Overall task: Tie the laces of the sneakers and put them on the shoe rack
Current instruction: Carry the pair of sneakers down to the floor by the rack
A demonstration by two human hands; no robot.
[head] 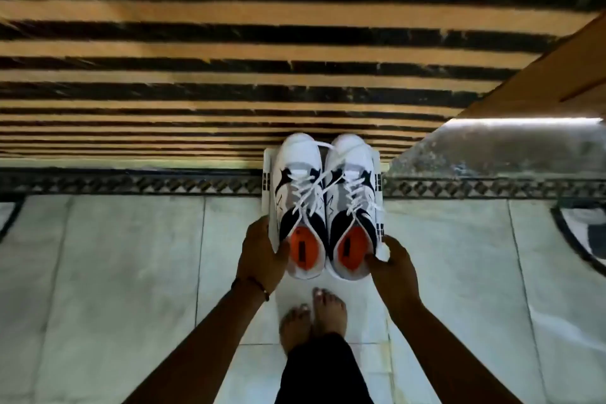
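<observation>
A pair of white sneakers with dark panels and orange insoles (323,207) sits side by side, toes forward, on a white slotted plastic shoe rack tray (269,193). The left hand (262,256) clamps the tray's left edge by the heel; the right hand (392,261) clamps the right rear corner. Gripping both sides keeps the load level above the pale tiled floor (114,272). White laces (308,193) cross the tongues, apparently knotted. Striped wooden stairs (229,75) lie ahead.
</observation>
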